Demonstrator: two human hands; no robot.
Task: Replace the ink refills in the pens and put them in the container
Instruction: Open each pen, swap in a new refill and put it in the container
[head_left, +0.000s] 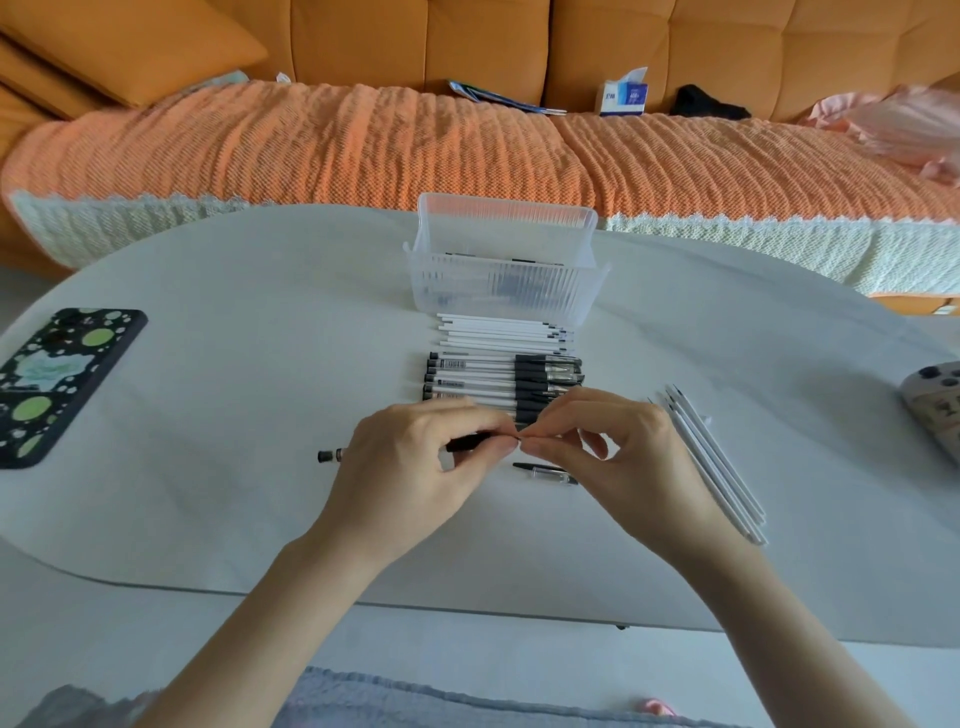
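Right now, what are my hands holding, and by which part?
One pen: the left hand grips its barrel around the middle, and the right hand pinches its front end, at the tip.

I see a clear ribbed plastic container (501, 280) upright at the surface's far middle. Against its near side lies a row of slim white ink refills (498, 332), then a row of capped white pens with black sleeves (483, 382), all crosswise. One uncapped pen (467, 441) is held level nearer me. A bundle of white refills (711, 457) lies angled toward the right edge.
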